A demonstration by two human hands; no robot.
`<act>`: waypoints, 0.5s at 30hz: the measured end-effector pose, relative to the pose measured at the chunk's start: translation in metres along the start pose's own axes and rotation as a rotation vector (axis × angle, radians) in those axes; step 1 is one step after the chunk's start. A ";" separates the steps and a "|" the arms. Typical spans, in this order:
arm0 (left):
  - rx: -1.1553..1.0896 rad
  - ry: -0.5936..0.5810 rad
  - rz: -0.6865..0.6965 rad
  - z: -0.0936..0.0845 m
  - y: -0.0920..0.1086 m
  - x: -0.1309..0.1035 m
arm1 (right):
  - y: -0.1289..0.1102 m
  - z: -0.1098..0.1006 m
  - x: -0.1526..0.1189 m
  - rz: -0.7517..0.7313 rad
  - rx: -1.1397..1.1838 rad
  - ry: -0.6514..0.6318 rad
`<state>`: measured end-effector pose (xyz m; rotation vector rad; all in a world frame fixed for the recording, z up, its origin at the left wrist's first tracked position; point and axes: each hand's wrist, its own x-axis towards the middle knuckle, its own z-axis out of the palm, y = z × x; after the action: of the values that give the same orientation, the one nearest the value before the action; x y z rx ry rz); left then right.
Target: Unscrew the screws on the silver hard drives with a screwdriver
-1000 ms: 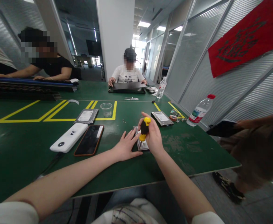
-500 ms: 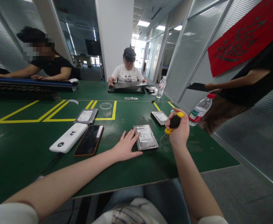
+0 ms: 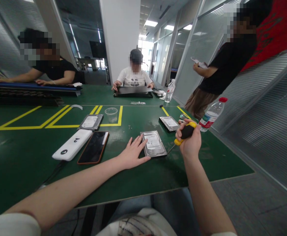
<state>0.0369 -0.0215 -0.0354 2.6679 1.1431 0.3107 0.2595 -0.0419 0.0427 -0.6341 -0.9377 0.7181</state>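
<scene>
A silver hard drive (image 3: 154,145) with a white label lies flat on the green table. My left hand (image 3: 133,154) is spread open, its fingertips resting on the drive's left edge. In my right hand (image 3: 189,141) is a yellow and black screwdriver (image 3: 188,131), its shaft slanting down to the drive's lower right corner. Whether the tip touches the drive, I cannot tell. Behind my right hand sits a second hard drive (image 3: 169,123). A third hard drive (image 3: 91,122) lies at the left, beyond a phone (image 3: 94,147).
A white power bank (image 3: 72,145) with a cable lies left of the phone. Near the middle are a clear plastic cup (image 3: 111,115) and several tiny screws (image 3: 130,127). Bottles (image 3: 212,114) stand at the right. Two people sit across the table; another stands right.
The screwdriver in my right hand has shifted slightly right, its tip now near the drive's corner. My left hand has barely moved. The standing person at the right is now farther back and turned left.
</scene>
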 end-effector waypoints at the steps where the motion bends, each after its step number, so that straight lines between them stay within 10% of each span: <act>1: -0.002 0.000 -0.001 0.000 0.000 0.000 | 0.000 0.000 0.000 0.001 0.002 -0.001; 15: 0.010 -0.040 -0.018 -0.005 0.003 0.000 | 0.002 -0.002 -0.001 0.001 0.085 -0.020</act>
<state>0.0375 -0.0231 -0.0294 2.6583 1.1585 0.2479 0.2601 -0.0414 0.0399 -0.5532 -0.9202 0.7628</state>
